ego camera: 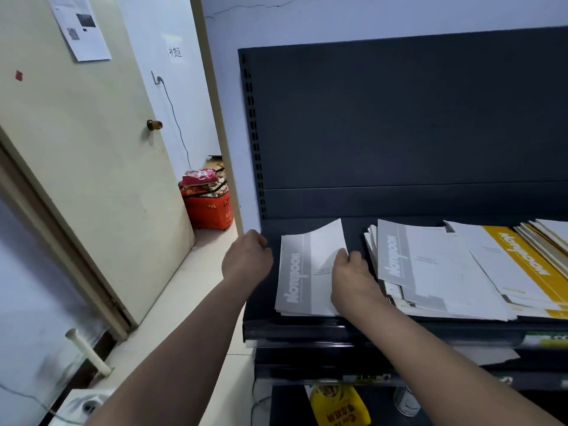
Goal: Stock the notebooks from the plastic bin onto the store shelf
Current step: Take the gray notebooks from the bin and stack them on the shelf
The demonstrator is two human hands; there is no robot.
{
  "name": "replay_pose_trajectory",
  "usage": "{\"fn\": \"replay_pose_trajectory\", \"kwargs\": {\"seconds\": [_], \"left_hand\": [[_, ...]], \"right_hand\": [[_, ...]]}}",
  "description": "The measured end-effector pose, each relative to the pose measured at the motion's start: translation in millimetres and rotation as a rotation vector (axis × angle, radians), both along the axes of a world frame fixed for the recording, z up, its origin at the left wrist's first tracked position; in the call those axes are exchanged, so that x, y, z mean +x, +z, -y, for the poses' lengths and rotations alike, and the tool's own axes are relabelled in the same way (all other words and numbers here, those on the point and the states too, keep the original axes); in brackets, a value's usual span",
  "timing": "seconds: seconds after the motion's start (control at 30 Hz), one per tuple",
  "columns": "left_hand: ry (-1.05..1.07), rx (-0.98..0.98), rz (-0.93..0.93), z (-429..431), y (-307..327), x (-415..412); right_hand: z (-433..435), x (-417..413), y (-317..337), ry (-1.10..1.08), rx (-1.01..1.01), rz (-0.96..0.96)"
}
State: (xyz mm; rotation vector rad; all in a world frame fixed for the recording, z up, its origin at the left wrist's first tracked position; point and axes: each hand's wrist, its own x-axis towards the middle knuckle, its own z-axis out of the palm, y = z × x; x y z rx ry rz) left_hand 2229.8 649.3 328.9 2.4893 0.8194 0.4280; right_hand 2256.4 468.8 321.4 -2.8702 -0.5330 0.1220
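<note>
Shelf [307, 329] dark charcoal, near black. Back panel [399, 118] same dark slate, with a column of small slots down its left edge. Left notebook stack [316, 265]: white cover, grey band on one side with white lettering. Second notebook stack [430, 265]: same grey-and-white design. Yellow notebook [522, 265]: white with a mustard-yellow band and white lettering. Door [76, 149] cream, with a white printed sheet [81, 26] in black text and a small red sticker [19, 75]. Wall [338, 20] pale bluish white with a thin dark crack. Basket [209, 210] red-orange. Floor [184, 287] cream. Pipe [87, 352] white. Bag [338, 407] under the shelf yellow with red characters.
</note>
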Motion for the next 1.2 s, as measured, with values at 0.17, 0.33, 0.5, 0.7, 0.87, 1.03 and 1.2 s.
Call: {"fn": "replay_pose_trajectory", "kwargs": {"seconds": [0.17,0.33,0.5,0.7,0.87,1.03,1.2], "left_hand": [[-0.126,0.008,0.007,10,-5,13],[-0.266,-0.055,0.098,53,8,35],[-0.47,-0.037,-0.031,109,11,64],[-0.437,-0.057,-0.188,158,0,92],[-0.332,0.005,-0.226,158,3,99],[-0.312,-0.177,-0.241,166,8,95],[-0.31,-0.128,-0.312,181,-2,85]], "right_hand": [[8,-2,6,0.148,-0.196,0.236],[56,10,20,0.089,-0.288,0.378],[124,35,20,-0.14,-0.317,0.264],[180,56,9,-0.273,-0.252,-0.002],[199,67,9,-0.25,-0.203,0.04],[205,72,5,-0.187,-0.186,0.068],[209,74,4,-0.119,-0.144,0.081]]}}
